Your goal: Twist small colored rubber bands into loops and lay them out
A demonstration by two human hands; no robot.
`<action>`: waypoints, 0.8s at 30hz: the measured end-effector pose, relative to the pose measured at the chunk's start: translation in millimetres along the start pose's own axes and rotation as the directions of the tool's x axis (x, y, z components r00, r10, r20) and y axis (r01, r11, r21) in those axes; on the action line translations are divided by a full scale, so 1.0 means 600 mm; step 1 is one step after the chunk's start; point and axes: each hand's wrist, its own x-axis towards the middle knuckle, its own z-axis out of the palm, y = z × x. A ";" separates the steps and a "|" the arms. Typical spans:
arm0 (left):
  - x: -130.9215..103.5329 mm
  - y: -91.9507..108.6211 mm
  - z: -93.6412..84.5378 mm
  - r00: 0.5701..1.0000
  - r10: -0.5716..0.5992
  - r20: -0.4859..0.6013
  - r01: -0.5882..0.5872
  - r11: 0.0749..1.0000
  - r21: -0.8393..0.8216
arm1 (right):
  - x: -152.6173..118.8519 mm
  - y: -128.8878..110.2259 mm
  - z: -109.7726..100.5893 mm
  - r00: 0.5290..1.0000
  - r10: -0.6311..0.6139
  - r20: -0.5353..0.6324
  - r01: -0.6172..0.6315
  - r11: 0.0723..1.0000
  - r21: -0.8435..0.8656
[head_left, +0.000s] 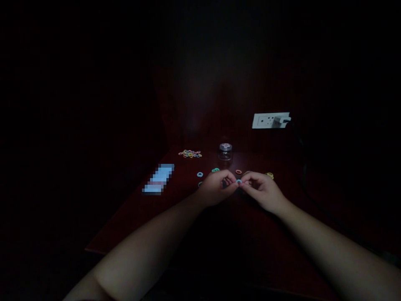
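Pinching together in front of the glass jar (pixel 225 152), the left hand (pixel 216 186) and right hand (pixel 261 188) shared one small blue ring (pixel 238 182), held at their touching fingertips.

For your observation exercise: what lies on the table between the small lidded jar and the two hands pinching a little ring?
In the head view, between the jar and the hands, left hand and right hand, lie loose rings: a teal ring and an orange ring on the dark table.
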 end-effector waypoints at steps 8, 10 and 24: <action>-0.001 0.005 -0.001 1.000 0.005 0.020 -0.005 1.000 0.007 | 0.001 -0.005 -0.002 0.996 -0.073 -0.059 0.068 0.995 -0.075; -0.001 0.006 -0.002 1.000 0.003 0.013 -0.003 1.000 0.006 | 0.001 -0.006 -0.001 0.995 -0.075 -0.063 0.070 0.994 -0.082; -0.003 0.008 -0.003 0.999 -0.039 -0.024 0.040 0.998 0.051 | -0.001 -0.012 0.003 0.998 -0.016 -0.057 0.013 0.998 -0.059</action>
